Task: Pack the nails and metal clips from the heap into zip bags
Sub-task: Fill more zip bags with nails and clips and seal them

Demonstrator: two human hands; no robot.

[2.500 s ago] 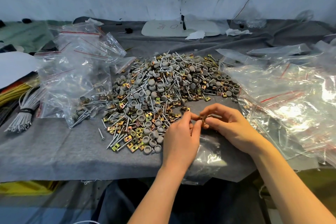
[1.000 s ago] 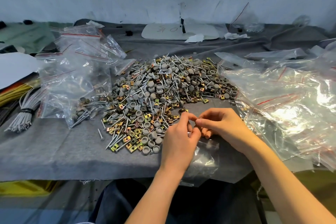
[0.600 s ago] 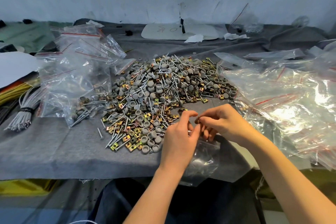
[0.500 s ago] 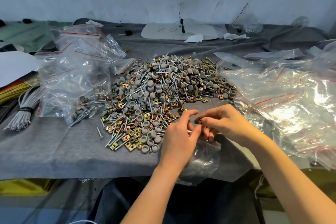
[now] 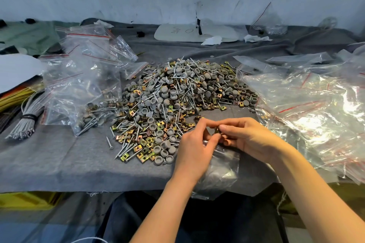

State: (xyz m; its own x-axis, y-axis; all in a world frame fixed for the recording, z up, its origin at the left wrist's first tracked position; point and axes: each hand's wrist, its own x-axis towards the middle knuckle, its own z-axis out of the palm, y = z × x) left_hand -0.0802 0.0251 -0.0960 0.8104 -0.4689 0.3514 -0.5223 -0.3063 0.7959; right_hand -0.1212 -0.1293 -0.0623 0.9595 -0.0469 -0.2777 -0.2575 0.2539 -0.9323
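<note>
Centrally, at the lower middle of the frame, a clear zip bag was seen lying on the grey tabletop, partly covered by both hands. The left hand was held over the bag's mouth with its fingers curled narrowly; its edge appeared to be pinched, though the contact itself was hidden. A small brass-coloured metal clip was pinched between the thumb and fingers of the right hand, just above the bag's mouth. The heap of nails, clips and grey caps was spread just above the hands. Filled bags were piled at the left, and empty bags at the right.
</note>
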